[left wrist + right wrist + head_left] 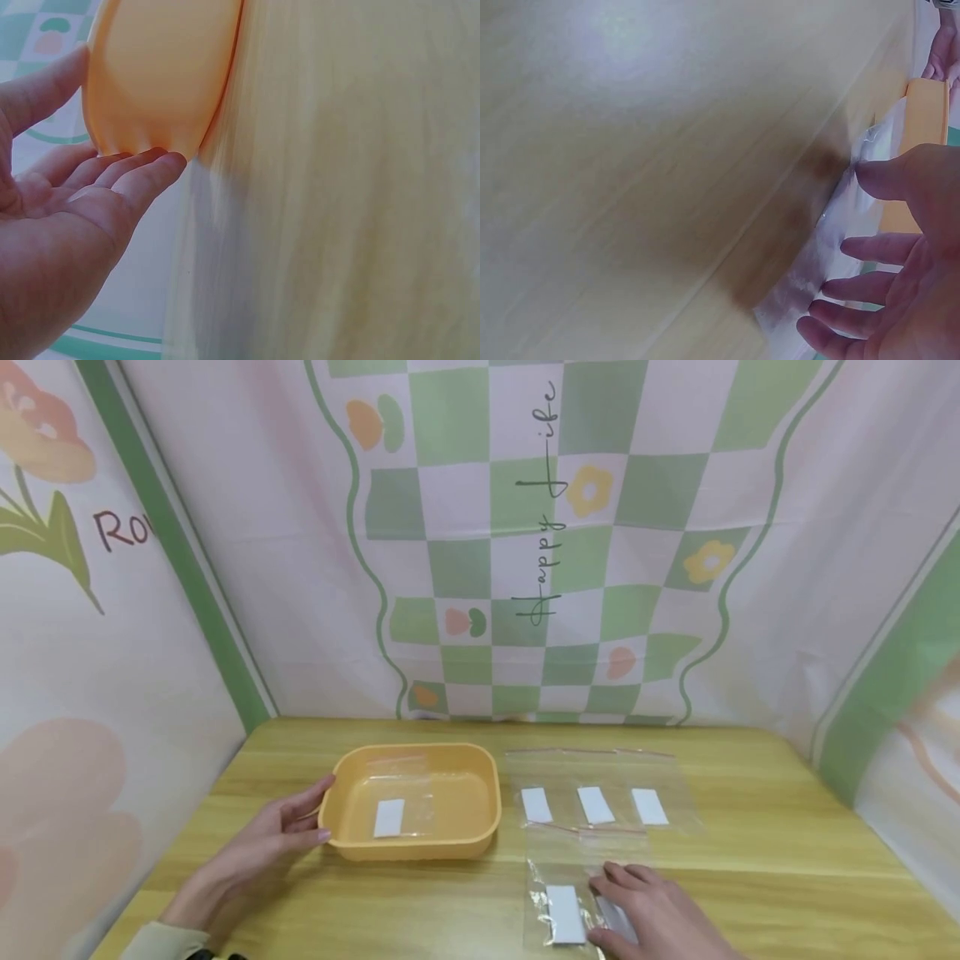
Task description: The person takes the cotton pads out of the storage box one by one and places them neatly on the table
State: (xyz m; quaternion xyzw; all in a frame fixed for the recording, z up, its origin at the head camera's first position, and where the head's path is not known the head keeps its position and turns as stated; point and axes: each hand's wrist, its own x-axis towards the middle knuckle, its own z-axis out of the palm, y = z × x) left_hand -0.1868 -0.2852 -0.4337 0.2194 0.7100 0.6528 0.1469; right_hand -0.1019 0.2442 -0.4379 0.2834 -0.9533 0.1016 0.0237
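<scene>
My left hand [273, 835] rests its fingertips against the left end of a yellow plastic tray [420, 850], its fingers nearly straight. In the left wrist view the thumb touches the tray's rim [91, 90] while the other fingers [150, 176] press the end wall. Inside the tray lies a clear zip bag with a white card [388, 817]. My right hand [660, 914] touches another clear bag [806, 277] with spread fingertips, partly covering its white card [617, 917]. Just left of that hand is a similar bag with a white card [566, 913].
Three more clear zip bags form a row behind my right hand, with a left white card [536, 805], a middle card [596, 805] and a right card [649, 807]. All stand on a wooden table [780, 827]. A patterned curtain [525, 568] hangs behind.
</scene>
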